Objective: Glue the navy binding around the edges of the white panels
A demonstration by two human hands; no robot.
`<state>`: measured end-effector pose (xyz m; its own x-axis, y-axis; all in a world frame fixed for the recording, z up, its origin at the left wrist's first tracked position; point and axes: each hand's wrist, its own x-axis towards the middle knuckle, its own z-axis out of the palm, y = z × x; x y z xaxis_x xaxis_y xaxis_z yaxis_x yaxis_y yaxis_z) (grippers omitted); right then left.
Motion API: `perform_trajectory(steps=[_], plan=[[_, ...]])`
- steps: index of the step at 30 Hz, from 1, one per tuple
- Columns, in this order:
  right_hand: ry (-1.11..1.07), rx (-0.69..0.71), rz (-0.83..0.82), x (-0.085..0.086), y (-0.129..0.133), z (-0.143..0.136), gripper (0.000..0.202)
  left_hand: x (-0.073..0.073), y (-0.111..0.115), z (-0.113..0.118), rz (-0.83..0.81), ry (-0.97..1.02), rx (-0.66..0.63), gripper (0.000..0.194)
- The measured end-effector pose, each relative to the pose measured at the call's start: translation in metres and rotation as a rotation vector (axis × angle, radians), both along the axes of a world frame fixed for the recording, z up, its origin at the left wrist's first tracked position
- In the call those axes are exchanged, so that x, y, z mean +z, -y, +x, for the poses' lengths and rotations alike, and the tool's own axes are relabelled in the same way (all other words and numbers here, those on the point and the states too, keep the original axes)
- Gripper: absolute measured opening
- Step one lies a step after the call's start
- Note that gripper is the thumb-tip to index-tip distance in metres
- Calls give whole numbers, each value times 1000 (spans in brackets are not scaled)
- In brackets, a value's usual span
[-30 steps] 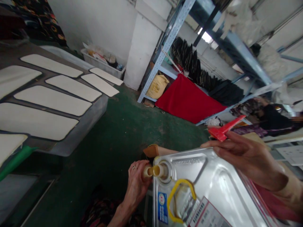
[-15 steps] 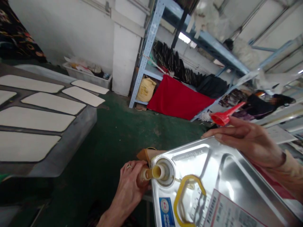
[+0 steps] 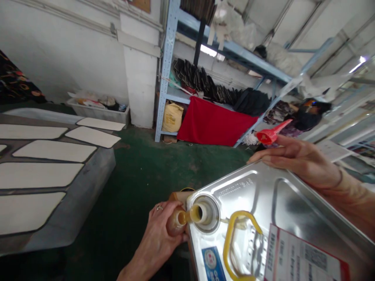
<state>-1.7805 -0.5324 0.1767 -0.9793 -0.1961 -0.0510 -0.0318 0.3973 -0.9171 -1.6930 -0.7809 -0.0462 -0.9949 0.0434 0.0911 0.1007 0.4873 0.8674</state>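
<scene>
My left hand [image 3: 159, 234] is wrapped round a small translucent bottle [image 3: 175, 223], its mouth against the spout [image 3: 202, 213] of a large silver metal can [image 3: 263, 203]. Yellowish liquid runs from the spout into the bottle. The can is tilted, with a yellow handle [image 3: 228, 242] and a white and red label. My right hand [image 3: 307, 162] grips the can's upper edge and also holds a red funnel [image 3: 268, 136] between its fingers.
At the left, a grey table [image 3: 96, 175] bears several off-white flat panels. Behind stand a blue shelf rack [image 3: 168, 58] with a red cloth [image 3: 216, 123] and a bin [image 3: 101, 113] by the wall. A person [image 3: 307, 115] is at the far right.
The view has shifted, so the shelf and table appear further left, and the table lower. Both hands keep their holds; the liquid still flows between spout and bottle.
</scene>
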Motion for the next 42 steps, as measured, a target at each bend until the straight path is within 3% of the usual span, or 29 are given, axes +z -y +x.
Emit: perform_trajectory(steps=[6, 12, 23, 34, 42], plan=[[-13, 25, -22, 0, -10, -4, 34, 8, -1, -3, -54, -42, -18, 54], [-20, 81, -35, 0, -23, -10, 42, 0, 0, -4, -83, -112, -20, 59], [-25, 126, -48, -2, -26, -12, 39, -6, -1, 2, 54, 38, 14, 62], [-18, 34, -9, 3, -17, -5, 43, -13, -5, 5, 263, 65, 12, 60], [-45, 81, -77, -1, -22, -10, 44, -6, -5, 13, 367, 160, 36, 60]])
